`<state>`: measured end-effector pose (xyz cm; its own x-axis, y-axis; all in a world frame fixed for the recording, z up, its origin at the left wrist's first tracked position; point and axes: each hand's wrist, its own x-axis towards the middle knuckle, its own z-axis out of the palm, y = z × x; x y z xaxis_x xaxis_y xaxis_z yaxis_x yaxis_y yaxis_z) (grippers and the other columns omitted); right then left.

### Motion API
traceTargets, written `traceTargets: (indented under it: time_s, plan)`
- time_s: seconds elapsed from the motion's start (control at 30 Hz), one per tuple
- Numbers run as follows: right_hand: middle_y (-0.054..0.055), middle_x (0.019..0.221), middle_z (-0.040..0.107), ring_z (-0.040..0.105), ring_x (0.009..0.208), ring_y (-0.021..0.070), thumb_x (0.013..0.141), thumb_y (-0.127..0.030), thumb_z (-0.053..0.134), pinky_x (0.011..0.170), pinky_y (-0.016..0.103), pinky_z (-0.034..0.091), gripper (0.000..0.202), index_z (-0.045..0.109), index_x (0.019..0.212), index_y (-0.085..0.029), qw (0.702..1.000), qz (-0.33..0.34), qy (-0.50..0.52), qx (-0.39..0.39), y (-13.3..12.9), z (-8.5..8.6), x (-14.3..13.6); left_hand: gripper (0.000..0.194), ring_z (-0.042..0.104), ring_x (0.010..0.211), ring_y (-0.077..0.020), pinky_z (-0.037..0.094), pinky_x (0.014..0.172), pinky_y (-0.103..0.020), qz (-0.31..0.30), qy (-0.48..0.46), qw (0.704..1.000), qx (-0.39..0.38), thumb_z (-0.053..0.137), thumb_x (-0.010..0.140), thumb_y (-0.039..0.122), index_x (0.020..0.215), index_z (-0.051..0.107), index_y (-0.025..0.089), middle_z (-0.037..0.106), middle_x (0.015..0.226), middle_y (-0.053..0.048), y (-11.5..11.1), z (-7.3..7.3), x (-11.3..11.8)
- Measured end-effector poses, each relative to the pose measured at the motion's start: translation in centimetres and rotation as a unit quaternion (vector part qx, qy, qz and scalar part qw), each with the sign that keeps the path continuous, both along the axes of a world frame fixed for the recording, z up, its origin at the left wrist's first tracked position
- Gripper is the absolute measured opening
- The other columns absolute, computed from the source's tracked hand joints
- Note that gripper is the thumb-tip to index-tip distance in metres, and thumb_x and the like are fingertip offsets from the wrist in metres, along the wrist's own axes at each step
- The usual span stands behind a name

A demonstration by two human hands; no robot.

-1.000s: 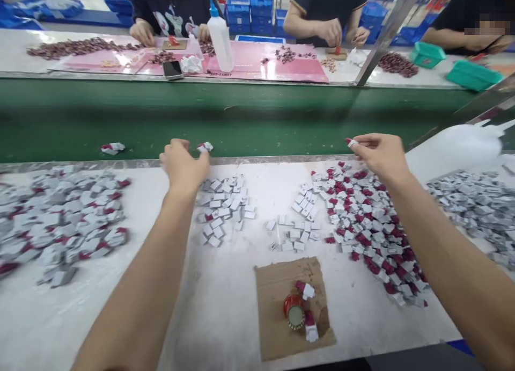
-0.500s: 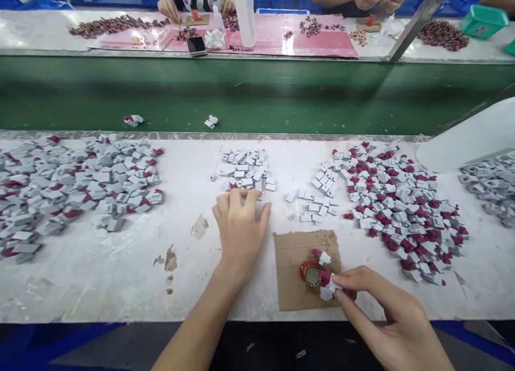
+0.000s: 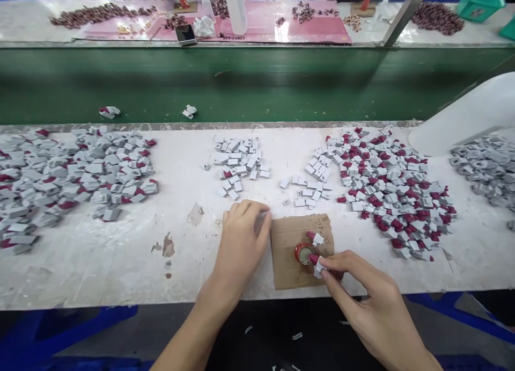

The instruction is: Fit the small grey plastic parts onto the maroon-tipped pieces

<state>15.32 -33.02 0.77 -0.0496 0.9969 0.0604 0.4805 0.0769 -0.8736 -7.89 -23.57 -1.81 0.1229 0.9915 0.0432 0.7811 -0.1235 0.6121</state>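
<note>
My right hand (image 3: 362, 290) pinches a small white-and-maroon plastic piece (image 3: 319, 267) between thumb and fingertips. Its maroon end is at the rim of a red bottle cap (image 3: 304, 253), which appears to hold something shiny or wet. The cap lies on a square of brown cardboard (image 3: 287, 271), and another white-and-maroon piece (image 3: 316, 238) rests just behind it. To the left of the cardboard is my left hand (image 3: 245, 242), its fingers curled in towards the thumb. Whatever those fingers may hold is hidden. A group of white pieces (image 3: 241, 159) lies beyond that hand.
Large heaps of white-and-maroon pieces spread at left (image 3: 94, 169) and right (image 3: 398, 194). Small white blocks (image 3: 309, 191) lie behind the cardboard. A white container (image 3: 466, 113) leans in at right. Beyond the green belt (image 3: 241, 84), other people's hands work at another table.
My left hand has drawn back from the white pieces towards the cardboard, its fingers curling in. My right hand has brought its piece's maroon end to the cap's rim. The view has shifted slightly.
</note>
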Motion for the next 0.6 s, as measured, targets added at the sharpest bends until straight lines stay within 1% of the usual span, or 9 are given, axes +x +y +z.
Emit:
traceTargets:
  time_s: [0.07,0.17,0.27,0.33,0.4,0.43,0.5,0.53,0.6]
  plan:
    - [0.004,0.098,0.083,0.082,0.087,0.0216,0.107,-0.019,0.070,0.073,0.028,0.066,0.012,0.079,0.109,-0.027,1.000,-0.002,0.005,-0.005,0.1,-0.1,-0.1,0.014,0.072,0.099,-0.0260,0.056,0.091,-0.044,-0.005,-0.060,0.997,-0.038,0.060,0.107,0.015,0.102,0.069,0.024,0.076,0.105,-0.004,-0.3,0.0,-0.1]
    - [0.005,0.099,0.084,0.084,0.090,0.0233,0.107,-0.020,0.071,0.073,0.028,0.067,0.011,0.079,0.106,-0.026,1.000,0.000,0.011,-0.010,0.3,-0.1,-0.2,0.012,0.073,0.089,-0.0229,0.060,0.082,-0.039,0.010,-0.118,0.989,-0.083,0.064,0.103,0.015,0.102,0.071,0.024,0.075,0.101,-0.003,-0.4,0.0,-0.3]
    - [0.005,0.097,0.083,0.083,0.085,0.0233,0.107,-0.023,0.071,0.072,0.029,0.068,0.010,0.080,0.105,-0.026,1.000,0.001,0.020,-0.018,0.4,0.2,-0.1,0.015,0.074,0.088,-0.0228,0.063,0.082,-0.040,0.019,-0.135,0.984,-0.110,0.068,0.098,0.015,0.107,0.075,0.024,0.075,0.102,-0.004,-0.5,0.1,-0.4]
    - [0.005,0.096,0.083,0.082,0.083,0.0239,0.107,-0.026,0.073,0.071,0.030,0.068,0.010,0.082,0.104,-0.027,0.999,-0.003,0.027,-0.030,0.2,0.3,0.0,0.016,0.074,0.085,-0.0226,0.064,0.080,-0.040,0.019,-0.135,0.983,-0.123,0.068,0.097,0.014,0.106,0.077,0.024,0.075,0.102,-0.005,-0.5,0.4,-0.4]
    - [0.006,0.098,0.084,0.083,0.088,0.0262,0.105,-0.031,0.076,0.072,0.031,0.069,0.009,0.084,0.103,-0.028,0.998,-0.030,0.039,-0.047,0.0,0.3,0.1,0.015,0.074,0.083,-0.0230,0.063,0.079,-0.040,0.018,-0.139,0.981,-0.132,0.068,0.095,0.014,0.102,0.077,0.024,0.075,0.101,-0.005,-0.5,0.8,-0.4]
    - [0.006,0.101,0.085,0.084,0.093,0.0277,0.104,-0.033,0.078,0.076,0.032,0.070,0.008,0.085,0.103,-0.029,0.996,-0.049,0.052,-0.057,0.0,0.2,0.2,0.014,0.074,0.084,-0.0236,0.063,0.077,-0.040,0.018,-0.149,0.979,-0.141,0.068,0.096,0.015,0.101,0.077,0.024,0.076,0.099,-0.005,-0.4,1.1,-0.4]
    - [0.007,0.107,0.087,0.085,0.103,0.0294,0.103,-0.037,0.081,0.086,0.034,0.072,0.009,0.086,0.104,-0.030,0.989,-0.083,0.096,-0.078,0.1,0.1,0.3,0.007,0.076,0.085,-0.0252,0.061,0.075,-0.039,0.022,-0.190,0.966,-0.173,0.072,0.098,0.022,0.103,0.075,0.025,0.079,0.092,-0.004,-0.2,1.8,-0.3]
    - [0.007,0.109,0.087,0.085,0.105,0.0292,0.102,-0.038,0.082,0.089,0.035,0.072,0.009,0.086,0.105,-0.030,0.984,-0.092,0.128,-0.087,0.3,0.1,0.3,0.006,0.077,0.084,-0.0257,0.060,0.074,-0.039,0.025,-0.222,0.955,-0.194,0.075,0.098,0.027,0.104,0.074,0.026,0.079,0.087,-0.003,-0.1,2.2,-0.1]
    - [0.005,0.108,0.087,0.086,0.101,0.0274,0.102,-0.038,0.084,0.085,0.034,0.073,0.008,0.087,0.108,-0.033,0.969,-0.103,0.201,-0.097,1.0,0.1,0.3,0.019,0.079,0.083,-0.0260,0.058,0.073,-0.037,0.025,-0.299,0.923,-0.243,0.084,0.095,0.036,0.105,0.072,0.026,0.079,0.080,-0.002,0.1,2.9,0.4]
